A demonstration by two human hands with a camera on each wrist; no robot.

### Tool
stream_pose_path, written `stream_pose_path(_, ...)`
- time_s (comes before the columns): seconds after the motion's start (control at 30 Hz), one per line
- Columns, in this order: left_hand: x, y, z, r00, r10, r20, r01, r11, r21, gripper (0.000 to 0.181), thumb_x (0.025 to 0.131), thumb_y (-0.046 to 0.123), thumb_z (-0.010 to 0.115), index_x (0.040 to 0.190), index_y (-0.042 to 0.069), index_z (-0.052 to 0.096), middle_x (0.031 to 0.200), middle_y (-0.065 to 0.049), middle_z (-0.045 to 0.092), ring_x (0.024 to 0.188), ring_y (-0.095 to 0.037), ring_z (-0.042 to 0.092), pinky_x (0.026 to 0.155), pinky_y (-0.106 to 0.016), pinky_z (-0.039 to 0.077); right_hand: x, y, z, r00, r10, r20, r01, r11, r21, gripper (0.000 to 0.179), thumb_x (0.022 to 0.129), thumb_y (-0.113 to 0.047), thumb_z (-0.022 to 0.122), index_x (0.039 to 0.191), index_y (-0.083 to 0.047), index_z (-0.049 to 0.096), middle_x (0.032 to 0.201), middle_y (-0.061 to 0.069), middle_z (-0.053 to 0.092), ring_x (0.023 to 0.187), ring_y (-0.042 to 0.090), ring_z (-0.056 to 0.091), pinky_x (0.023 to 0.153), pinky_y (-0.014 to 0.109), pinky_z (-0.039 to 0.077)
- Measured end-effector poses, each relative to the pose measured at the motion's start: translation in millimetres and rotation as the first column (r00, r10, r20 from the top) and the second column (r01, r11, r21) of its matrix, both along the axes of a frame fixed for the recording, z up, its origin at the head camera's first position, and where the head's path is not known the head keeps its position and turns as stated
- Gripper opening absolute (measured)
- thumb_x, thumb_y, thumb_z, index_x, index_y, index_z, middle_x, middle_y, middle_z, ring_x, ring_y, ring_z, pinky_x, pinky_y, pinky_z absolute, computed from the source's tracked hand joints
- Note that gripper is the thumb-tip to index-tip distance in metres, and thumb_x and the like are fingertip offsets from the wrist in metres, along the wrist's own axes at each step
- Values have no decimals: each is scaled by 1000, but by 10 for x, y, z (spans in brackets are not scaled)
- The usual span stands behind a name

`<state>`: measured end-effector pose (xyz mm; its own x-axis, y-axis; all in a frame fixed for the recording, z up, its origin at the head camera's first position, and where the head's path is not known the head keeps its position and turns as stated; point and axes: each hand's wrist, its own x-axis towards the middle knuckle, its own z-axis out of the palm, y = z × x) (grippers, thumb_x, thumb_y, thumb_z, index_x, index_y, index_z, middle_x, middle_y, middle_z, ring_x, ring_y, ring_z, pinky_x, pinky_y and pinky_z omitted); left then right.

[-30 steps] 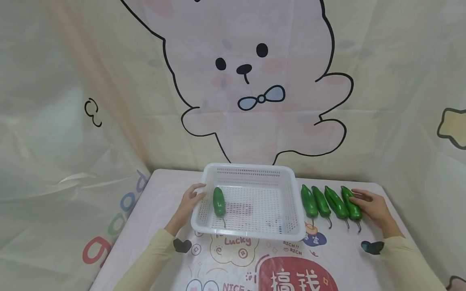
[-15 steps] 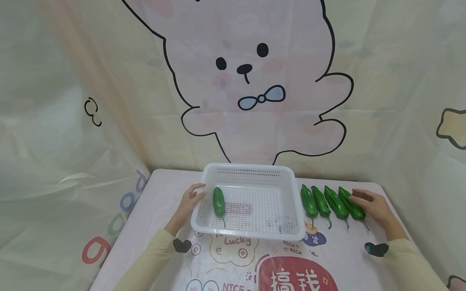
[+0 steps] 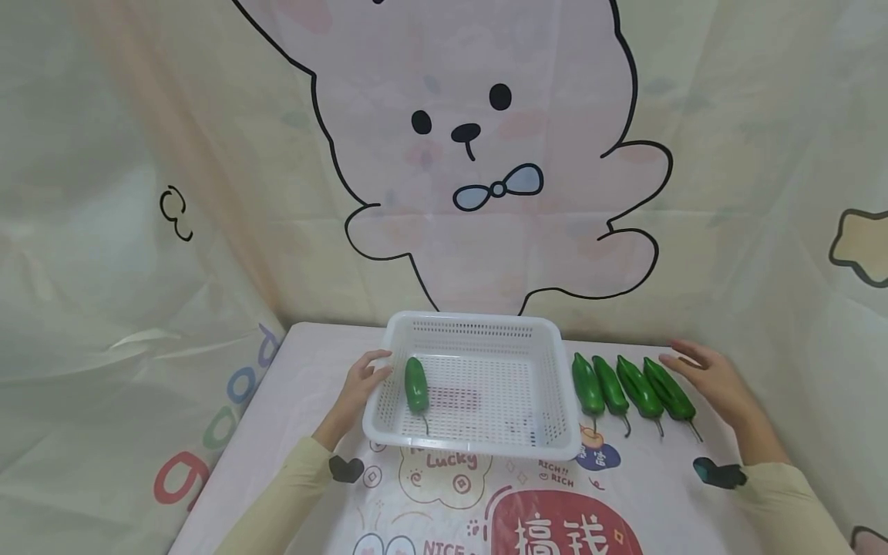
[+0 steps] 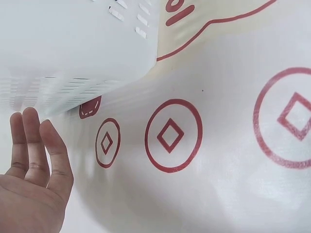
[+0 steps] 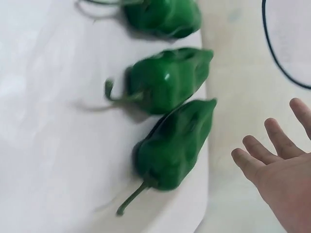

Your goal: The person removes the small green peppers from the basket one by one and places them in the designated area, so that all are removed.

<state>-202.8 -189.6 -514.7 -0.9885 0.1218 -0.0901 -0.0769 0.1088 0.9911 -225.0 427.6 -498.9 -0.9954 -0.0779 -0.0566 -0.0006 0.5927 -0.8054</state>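
Note:
A white perforated plastic basket (image 3: pixel 479 447) stands on the table, with one green pepper (image 3: pixel 416 385) lying inside at its left. My left hand (image 3: pixel 359 389) touches the basket's left side, and in the left wrist view its fingers (image 4: pixel 34 141) stand nearly straight against the outer wall. To the right of the basket, several green peppers lie in a row, stems toward me. The rightmost pepper (image 3: pixel 669 389) slants, its tip close to its neighbour (image 3: pixel 640 385). My right hand (image 3: pixel 711 381) hovers just right of it with fingers spread, holding nothing; the right wrist view shows a gap between them.
The table (image 3: pixel 319 354) wears a white printed cloth with red lettering. Its back edge meets a hanging backdrop (image 3: pixel 486 254) with a cartoon bear. More printed sheeting hangs at the left (image 3: pixel 125 347) and right.
The rightmost pepper has turned, its stem swinging right and its tip left. My right hand has let go of it and lifted up and away to the right. My left hand stays put.

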Motion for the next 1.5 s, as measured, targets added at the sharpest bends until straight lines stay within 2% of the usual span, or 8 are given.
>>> stream_pose_path(0.23,-44,-16,-71,1000,-6,11,6,1000,-7,44,107,15,54,147,3,44,136,-35,51,115,-53,58,89,-57,57,-29,-291,130,999,3,-51,-7,997,-83,75,105,-37,59,160,-2,22,158,32,27,139,59,24,104,79,27)
stream_pose_path(0.33,-101,-41,-204,1000,4,10,-4,1000,-12,44,106,17,55,147,5,43,137,-34,51,114,-52,59,89,-57,57,-64,-435,185,997,18,-74,-27,992,-123,72,105,-36,58,160,-4,25,158,28,31,140,53,30,111,55,40)
stream_pose_path(0.43,-143,-67,-314,1000,18,8,-18,1000,-17,45,106,21,57,147,8,45,138,-33,51,115,-51,59,88,-57,58,-88,-611,243,996,36,-83,-51,980,-190,68,106,-35,57,160,-5,28,157,26,33,139,42,38,103,25,48)
stream_pose_path(0.5,-151,-76,-342,1000,31,3,-31,999,-26,45,105,24,59,146,11,47,139,-31,51,116,-50,59,88,-55,58,-101,-736,272,995,47,-88,-68,965,-253,65,106,-32,58,158,-5,31,155,27,36,136,31,44,99,18,47)
stream_pose_path(0.67,-151,-75,-363,999,45,0,-45,998,-40,44,103,28,62,143,15,51,138,-25,54,115,-46,61,85,-49,60,-124,-1002,339,994,70,-87,-98,923,-372,60,105,-30,59,154,-4,37,152,29,38,127,11,48,102,27,47)
stream_pose_path(0.9,-150,-85,-340,999,45,-11,-45,998,-48,44,101,26,64,142,13,53,137,-25,55,110,-43,64,83,-47,61,-213,-1351,425,993,102,-60,-118,889,-443,59,104,-28,62,153,-3,39,150,28,41,134,27,47,103,34,48)
stream_pose_path(1.27,-160,-170,-363,998,32,53,-35,997,70,48,101,24,65,145,15,49,144,-23,50,119,-45,59,90,-51,58,-392,-1924,455,958,271,-98,-287,861,-419,57,100,-19,69,149,-4,45,146,24,48,131,38,50,104,42,50)
stream_pose_path(1.5,-178,-129,-437,1000,20,16,-22,993,116,52,102,27,63,149,17,46,150,-21,44,125,-46,54,93,-53,56,-398,-2146,386,937,344,-64,-347,887,-304,61,96,-23,74,148,-3,48,143,22,52,128,40,54,105,58,46)
